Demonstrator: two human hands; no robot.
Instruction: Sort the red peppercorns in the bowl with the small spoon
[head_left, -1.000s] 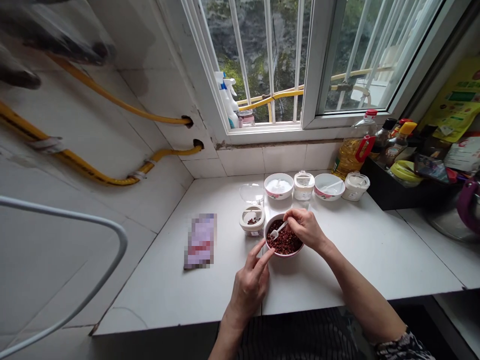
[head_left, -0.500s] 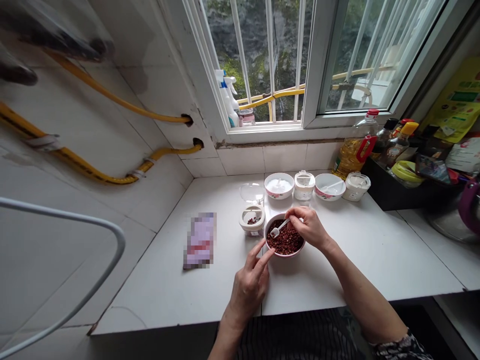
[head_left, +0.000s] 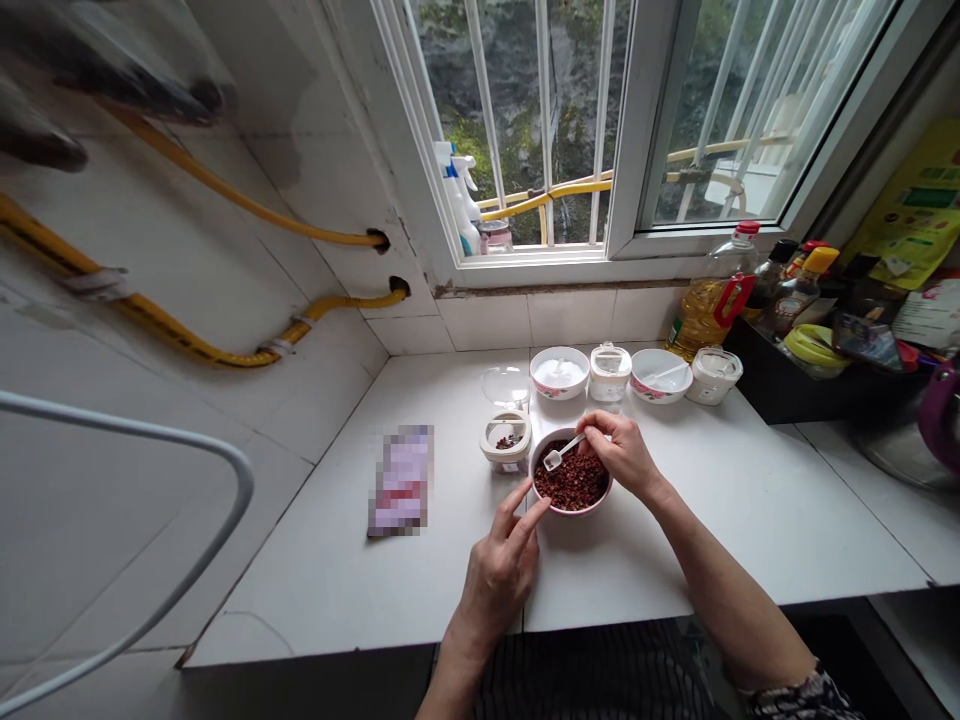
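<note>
A round bowl (head_left: 571,514) with a pink-edged rim holds dark red dried bits that look like peppercorns (head_left: 576,482). My right hand (head_left: 619,452) is above its far right side, thumb and fingers pinching the handle of a small white spoon (head_left: 553,460). The spoon's square scoop is over the bits in the bowl's left half. My left hand (head_left: 504,560) lies at the near left of the bowl, two fingers stretched apart with their tips at the rim. Just left of the bowl is a seasoning jar (head_left: 505,452) with its clear lid (head_left: 505,385) up and some dark bits inside.
Behind stand a bowl of white grains (head_left: 559,373), a lidded jar (head_left: 610,372), a bowl with a white spoon (head_left: 661,376) and another jar (head_left: 716,375). A purple packet (head_left: 401,482) lies left. An oil bottle (head_left: 709,300) and a black rack (head_left: 795,375) are at right.
The white spoon's scoop has shifted very slightly toward the bowl's far side in my right hand. My left hand stays at the rim.
</note>
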